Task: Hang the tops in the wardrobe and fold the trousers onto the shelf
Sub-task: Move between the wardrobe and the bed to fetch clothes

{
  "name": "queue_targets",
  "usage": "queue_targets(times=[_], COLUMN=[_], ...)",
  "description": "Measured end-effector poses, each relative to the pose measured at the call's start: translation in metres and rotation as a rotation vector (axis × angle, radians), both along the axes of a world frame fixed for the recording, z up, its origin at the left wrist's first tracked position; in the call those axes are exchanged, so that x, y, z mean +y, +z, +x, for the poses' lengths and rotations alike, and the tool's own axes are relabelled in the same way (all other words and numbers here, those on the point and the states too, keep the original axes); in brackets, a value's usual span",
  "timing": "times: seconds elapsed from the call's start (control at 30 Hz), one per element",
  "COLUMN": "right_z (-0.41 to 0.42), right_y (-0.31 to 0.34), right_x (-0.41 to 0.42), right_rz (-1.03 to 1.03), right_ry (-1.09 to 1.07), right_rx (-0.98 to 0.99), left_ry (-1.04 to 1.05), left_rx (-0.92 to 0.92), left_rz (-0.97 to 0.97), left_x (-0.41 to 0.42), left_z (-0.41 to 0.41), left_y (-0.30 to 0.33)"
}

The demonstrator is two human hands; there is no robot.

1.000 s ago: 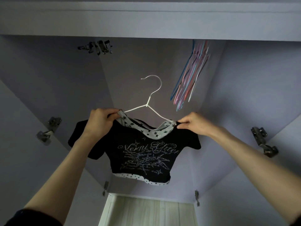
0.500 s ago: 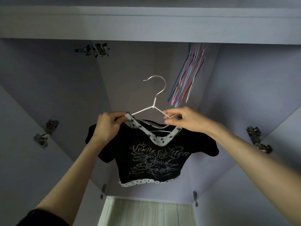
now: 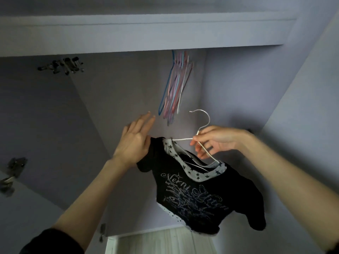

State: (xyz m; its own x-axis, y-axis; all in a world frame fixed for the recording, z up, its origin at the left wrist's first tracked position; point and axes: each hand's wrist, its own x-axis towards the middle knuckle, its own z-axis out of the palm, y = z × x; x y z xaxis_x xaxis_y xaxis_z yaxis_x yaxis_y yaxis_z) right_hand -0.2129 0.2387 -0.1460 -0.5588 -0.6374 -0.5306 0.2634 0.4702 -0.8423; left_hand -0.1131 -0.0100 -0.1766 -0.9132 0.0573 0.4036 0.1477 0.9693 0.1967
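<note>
Black top (image 3: 198,197) with star-print grey collar and pale script across the chest, draped on white wire hanger (image 3: 200,142), tilted down to the right, held up inside open wardrobe (image 3: 128,99), below the rail area, not yet hooked on. Right hand (image 3: 218,142) pinching the hanger at the neck just under the hook, fingers curled round the wire; grip clamped on it. Left hand (image 3: 135,140) flat, fingers straight and pointing up, grip apart, palm edge touching the top's left shoulder. Bunch of coloured hangers (image 3: 174,87) hanging above, between both hands, apart from them. Door hinges (image 3: 62,66) upper left. Pale floor (image 3: 161,241) strip at bottom.
</note>
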Motion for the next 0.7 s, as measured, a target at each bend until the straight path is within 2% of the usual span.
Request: queue_targets(times=[0.27, 0.37, 0.47, 0.57, 0.7], right_z=[-0.013, -0.021, -0.032, -0.049, -0.074], right_y=[-0.013, -0.009, -0.002, 0.006, 0.012], right_x=[0.036, 0.043, 0.050, 0.053, 0.050], right_rz=[0.046, -0.049, -0.213, -0.291, -0.302], right_ry=[-0.324, -0.419, -0.536, -0.596, -0.620], right_rx=[-0.132, -0.191, -0.245, -0.219, -0.127], left_ry=[-0.134, -0.117, -0.049, 0.015, 0.041], left_rx=[0.232, 0.329, 0.326, 0.366, 0.568], left_rz=[-0.105, -0.225, -0.319, -0.379, -0.449], left_x=[0.053, 0.069, 0.075, 0.078, 0.076], left_z=[-0.043, -0.061, -0.078, -0.084, -0.087], left_y=[0.054, 0.078, 0.091, 0.094, 0.106])
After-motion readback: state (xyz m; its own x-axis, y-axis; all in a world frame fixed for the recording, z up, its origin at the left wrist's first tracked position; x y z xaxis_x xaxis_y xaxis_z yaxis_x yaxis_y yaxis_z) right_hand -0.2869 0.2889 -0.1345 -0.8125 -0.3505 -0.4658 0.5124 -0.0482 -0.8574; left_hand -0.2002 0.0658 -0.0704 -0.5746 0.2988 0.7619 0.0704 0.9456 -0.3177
